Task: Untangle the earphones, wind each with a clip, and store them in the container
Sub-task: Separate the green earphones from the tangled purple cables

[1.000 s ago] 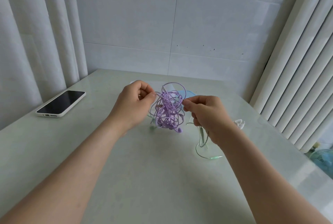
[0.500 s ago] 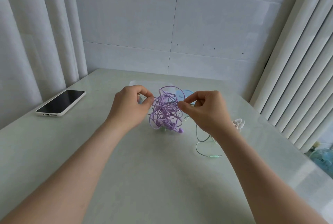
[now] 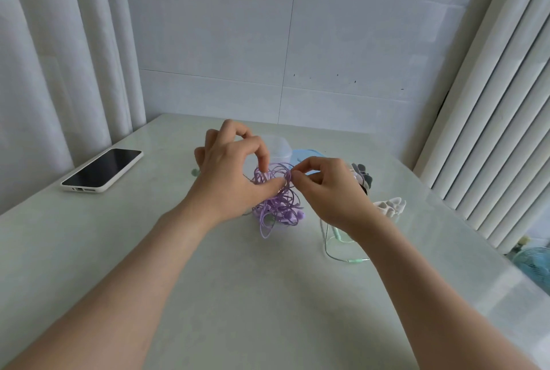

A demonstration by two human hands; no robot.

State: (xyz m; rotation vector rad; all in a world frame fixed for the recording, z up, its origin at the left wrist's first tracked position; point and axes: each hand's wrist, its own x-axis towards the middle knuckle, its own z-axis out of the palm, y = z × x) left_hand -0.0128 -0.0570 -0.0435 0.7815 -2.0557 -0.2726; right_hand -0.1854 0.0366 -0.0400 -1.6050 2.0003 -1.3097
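Note:
A tangled bundle of purple earphones sits mid-table, its top lifted between my hands. My left hand pinches loops of the purple cord from the left with thumb and forefinger. From the right, my right hand pinches another loop at the bundle's top. A pale green earphone cable trails on the table under my right wrist, partly hidden. Behind the hands stands a clear container with a blue lid beside it. White clips and a grey clip lie to the right.
A phone in a white case lies screen-up near the table's left edge. Curtains hang at both sides, and a tiled wall closes the back. A small fan stands on the floor past the right edge.
Both hands have shifted their pinches on the purple tangle. The left hand has risen and opened its other fingers over the bundle, and the bundle has dropped lower on the table.

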